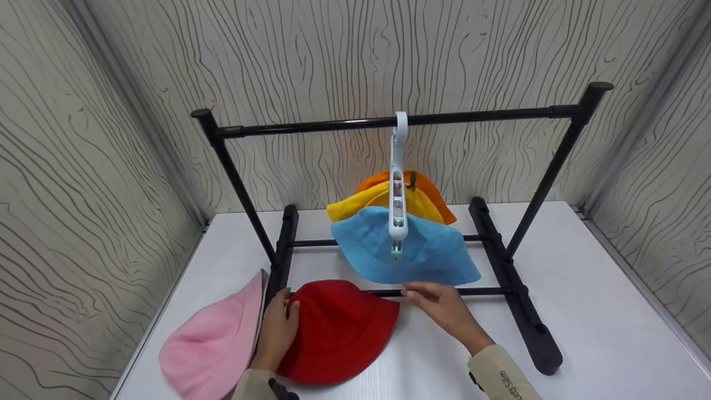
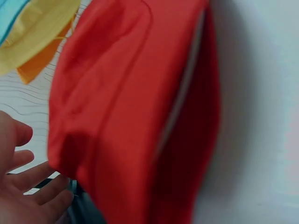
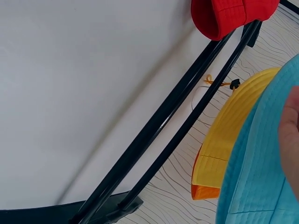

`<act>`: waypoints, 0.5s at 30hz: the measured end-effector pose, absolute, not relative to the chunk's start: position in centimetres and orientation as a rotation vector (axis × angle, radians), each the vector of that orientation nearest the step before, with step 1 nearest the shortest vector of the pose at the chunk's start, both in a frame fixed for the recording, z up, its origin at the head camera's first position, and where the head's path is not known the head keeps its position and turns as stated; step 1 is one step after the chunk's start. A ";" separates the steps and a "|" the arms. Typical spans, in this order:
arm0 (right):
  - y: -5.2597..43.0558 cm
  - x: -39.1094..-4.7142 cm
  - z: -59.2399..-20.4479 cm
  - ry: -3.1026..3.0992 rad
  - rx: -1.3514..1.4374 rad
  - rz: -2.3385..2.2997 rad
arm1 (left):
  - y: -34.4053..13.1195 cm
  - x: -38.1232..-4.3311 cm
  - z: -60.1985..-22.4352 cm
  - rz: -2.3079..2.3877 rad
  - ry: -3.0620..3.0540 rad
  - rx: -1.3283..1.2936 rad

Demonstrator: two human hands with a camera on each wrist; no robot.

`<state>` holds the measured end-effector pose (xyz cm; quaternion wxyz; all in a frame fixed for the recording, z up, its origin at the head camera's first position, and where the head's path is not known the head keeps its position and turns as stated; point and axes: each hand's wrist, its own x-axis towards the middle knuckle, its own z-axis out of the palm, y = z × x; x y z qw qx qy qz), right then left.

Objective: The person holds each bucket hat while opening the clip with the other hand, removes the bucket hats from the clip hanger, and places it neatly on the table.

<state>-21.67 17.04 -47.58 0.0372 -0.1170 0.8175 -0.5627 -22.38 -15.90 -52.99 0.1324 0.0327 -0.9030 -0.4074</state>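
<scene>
A light blue bucket hat (image 1: 411, 253) hangs from a white clip hanger (image 1: 397, 200) hooked over the black rack's top bar. Behind it hang a yellow hat (image 1: 361, 201) and an orange hat (image 1: 436, 194). My right hand (image 1: 441, 311) is just below the blue hat's lower brim, fingertips right at its edge, thumb and fingers loosely bent. A red bucket hat (image 1: 339, 333) lies at the front of the rack. My left hand (image 1: 279, 330) is at its left side, fingers extended and spread beside the crown in the left wrist view.
A pink bucket hat (image 1: 214, 339) rests at the front left of the white table (image 1: 605, 311). The black rack (image 1: 525, 303) stands on the table, its low crossbars running behind the red hat. Wood-patterned panels (image 1: 311, 61) enclose the back and sides.
</scene>
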 end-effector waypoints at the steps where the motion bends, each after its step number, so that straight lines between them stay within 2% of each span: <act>1: 17.1 -21.6 -47.5 2.510 -0.360 -1.723 | -15.8 -22.4 -52.7 -1.178 -2.621 0.090; 15: 16.9 -21.6 -46.5 2.622 -0.401 -1.665 | -13.5 -23.6 -47.0 -1.108 -2.521 -0.080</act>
